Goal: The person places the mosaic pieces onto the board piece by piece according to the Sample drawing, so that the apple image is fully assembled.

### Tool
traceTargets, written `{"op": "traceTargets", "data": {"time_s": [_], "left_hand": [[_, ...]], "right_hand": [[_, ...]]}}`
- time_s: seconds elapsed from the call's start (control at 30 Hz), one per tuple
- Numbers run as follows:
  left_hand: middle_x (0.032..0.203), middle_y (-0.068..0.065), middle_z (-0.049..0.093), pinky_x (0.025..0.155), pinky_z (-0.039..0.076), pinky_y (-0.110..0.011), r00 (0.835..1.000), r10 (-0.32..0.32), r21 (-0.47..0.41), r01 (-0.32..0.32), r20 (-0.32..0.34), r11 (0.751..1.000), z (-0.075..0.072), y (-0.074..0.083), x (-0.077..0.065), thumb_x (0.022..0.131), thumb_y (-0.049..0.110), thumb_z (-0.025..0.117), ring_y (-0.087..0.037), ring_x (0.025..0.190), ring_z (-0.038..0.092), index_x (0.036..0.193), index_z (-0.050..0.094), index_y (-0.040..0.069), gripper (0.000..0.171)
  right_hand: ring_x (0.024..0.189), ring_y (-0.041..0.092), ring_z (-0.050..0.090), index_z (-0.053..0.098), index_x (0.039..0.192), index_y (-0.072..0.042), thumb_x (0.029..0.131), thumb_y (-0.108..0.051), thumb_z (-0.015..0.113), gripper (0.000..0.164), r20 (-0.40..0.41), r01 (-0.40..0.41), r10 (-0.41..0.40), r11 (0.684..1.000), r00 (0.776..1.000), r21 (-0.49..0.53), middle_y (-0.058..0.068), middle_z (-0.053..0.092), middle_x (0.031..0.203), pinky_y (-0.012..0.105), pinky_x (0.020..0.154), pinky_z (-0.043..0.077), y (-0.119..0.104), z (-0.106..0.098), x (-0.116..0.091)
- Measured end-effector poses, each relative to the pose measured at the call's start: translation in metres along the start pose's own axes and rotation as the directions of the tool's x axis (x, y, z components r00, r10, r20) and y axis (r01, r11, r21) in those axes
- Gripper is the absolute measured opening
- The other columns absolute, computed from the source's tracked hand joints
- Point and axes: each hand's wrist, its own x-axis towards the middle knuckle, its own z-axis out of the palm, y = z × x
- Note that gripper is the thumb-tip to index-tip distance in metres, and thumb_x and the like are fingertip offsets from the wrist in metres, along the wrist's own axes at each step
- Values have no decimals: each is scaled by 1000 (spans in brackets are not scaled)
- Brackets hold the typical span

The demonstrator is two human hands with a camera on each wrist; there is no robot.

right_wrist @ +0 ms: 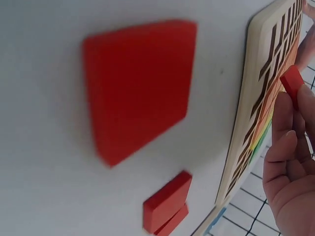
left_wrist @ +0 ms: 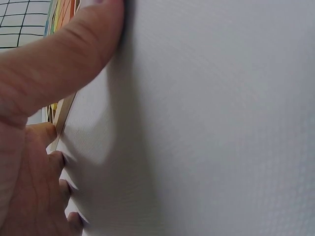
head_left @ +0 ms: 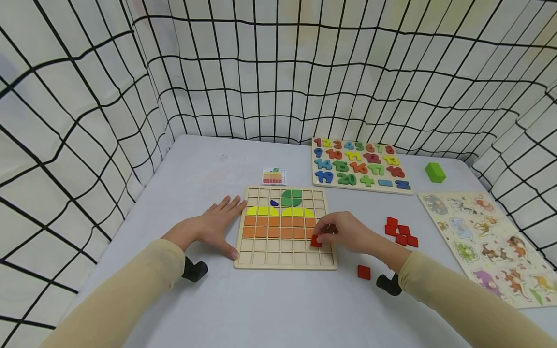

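Observation:
A wooden grid board (head_left: 285, 261) lies mid-table. Its upper cells hold green pieces (head_left: 291, 197), one dark blue piece (head_left: 274, 203), yellow pieces (head_left: 263, 211) and two rows of orange squares (head_left: 273, 227); the lower rows show bare wood. My right hand (head_left: 348, 233) pinches a red square tile (head_left: 316, 241) between thumb and fingers, over the board's right side below the orange rows. Fingers spread, my left hand (head_left: 215, 226) rests at the board's left edge, its thumb by the lower left corner. In the right wrist view the pinched tile (right_wrist: 292, 82) appears near the grid.
Several red tiles (head_left: 401, 232) lie right of the board, with a single red tile (head_left: 364, 272) nearer. Behind stand a picture card (head_left: 274, 176), a number puzzle (head_left: 361, 166) and a green block (head_left: 435, 172). An animal puzzle (head_left: 474, 227) is far right; black netting (head_left: 278, 92) surrounds the table.

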Motion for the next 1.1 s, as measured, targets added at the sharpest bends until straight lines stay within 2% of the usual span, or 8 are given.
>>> {"op": "traceTargets", "data": {"time_s": [0.17,0.4,0.6,0.87,1.1], "left_hand": [[171,-25,3,124,8,-70,1000,-12,5,12,-1,1000,1,0,1,70,56,89,-50,157,-2,164,10,2,134],[171,-25,4,123,10,-70,1000,-15,21,15,-1,1000,0,1,1,70,57,89,-51,157,-1,164,10,2,134],[171,-25,4,123,10,-71,1000,-12,11,12,-2,1000,1,1,1,70,56,89,-51,157,-1,164,10,2,134],[172,-24,3,123,10,-71,1000,-1,-11,1,0,1000,2,-3,0,71,56,88,-50,157,-2,164,9,3,134],[172,-23,2,124,8,-70,1000,-1,-12,1,0,1000,2,-5,-1,70,56,89,-49,157,-3,165,9,5,134]], "right_hand": [[83,13,59,76,101,-12,94,-11,74,7,21,15,-15,1000,1000,-1,-3,73,93,18,74,54,-7,5,4],[81,11,61,77,101,-12,93,-11,75,8,8,48,-48,999,999,5,-3,74,93,19,75,55,-22,6,13],[82,11,59,77,99,-15,94,-14,75,6,50,69,-69,998,996,3,-5,74,93,19,74,54,-50,21,39],[83,11,62,78,99,-13,94,-13,75,6,97,80,-79,997,992,-5,-3,75,91,18,78,55,-90,50,82],[79,10,59,79,98,-11,95,-13,74,6,109,58,-54,998,993,-33,-4,73,85,15,71,51,-107,65,95]]}}
